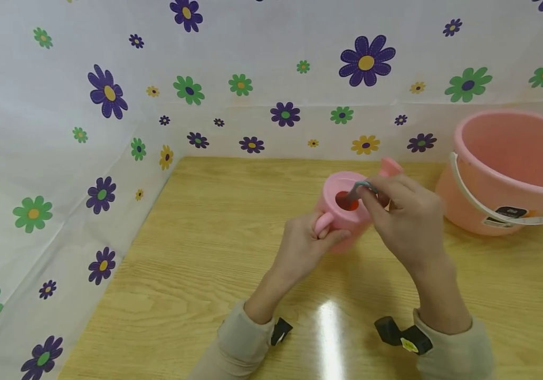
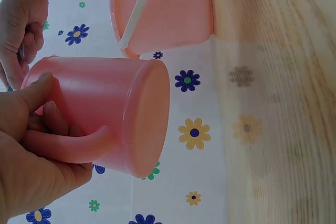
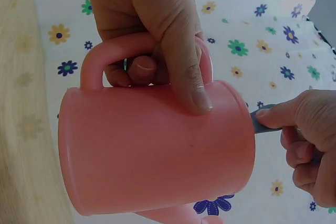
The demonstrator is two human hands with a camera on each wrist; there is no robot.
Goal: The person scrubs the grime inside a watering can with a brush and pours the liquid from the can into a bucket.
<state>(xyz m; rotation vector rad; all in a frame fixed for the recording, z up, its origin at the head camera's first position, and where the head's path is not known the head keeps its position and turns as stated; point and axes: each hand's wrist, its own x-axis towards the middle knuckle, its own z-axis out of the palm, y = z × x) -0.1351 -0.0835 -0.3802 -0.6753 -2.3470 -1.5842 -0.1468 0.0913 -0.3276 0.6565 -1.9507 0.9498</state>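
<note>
right of the head view's centre, the left hand point(image 1: 305, 238) curls its fingers round the handle point(image 1: 324, 224) of a pink watering can point(image 1: 358, 227). the right hand point(image 1: 409, 219) pinches a grey-blue object point(image 1: 355, 190) dipping into the can's opening point(image 1: 353, 205); a pink bucket point(image 1: 485, 189) stands far right.

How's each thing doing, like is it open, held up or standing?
Pink watering can: held above the table, open at the top.
Grey-blue tool: pinched by the right hand, one end inside the can.
Pink bucket: upright, open at the top.
White bucket handle: lowered.
Left hand: grips the can's handle.
</note>
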